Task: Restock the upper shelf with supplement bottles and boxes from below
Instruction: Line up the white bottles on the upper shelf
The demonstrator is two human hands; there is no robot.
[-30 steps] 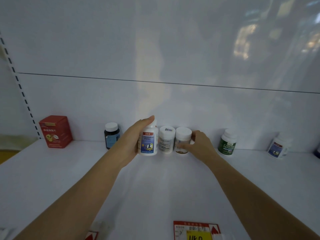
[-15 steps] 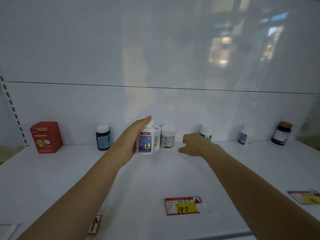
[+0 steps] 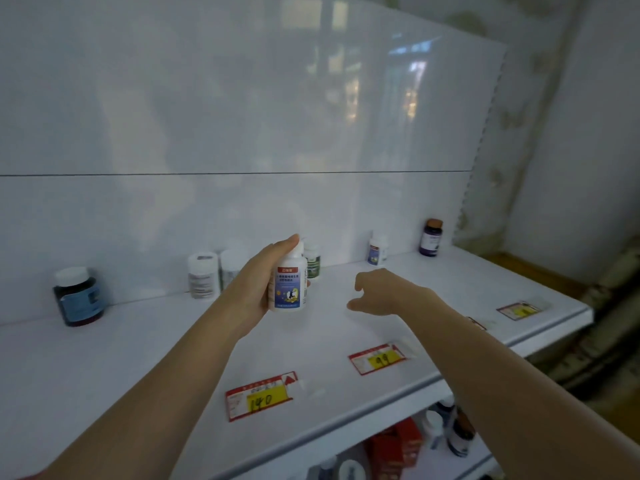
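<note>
Above white shelf (image 3: 138,358), left hand (image 3: 258,289) grips upright white blue-labelled bottle (image 3: 289,289); right hand (image 3: 384,293) hovers loosely curled, empty.

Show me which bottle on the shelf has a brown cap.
The dark purple bottle at the row's far right; the other bottles have white caps.

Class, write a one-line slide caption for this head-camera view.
The left hand grips a white, blue-labelled supplement bottle over the white upper shelf while the empty right hand hovers beside it.
</note>
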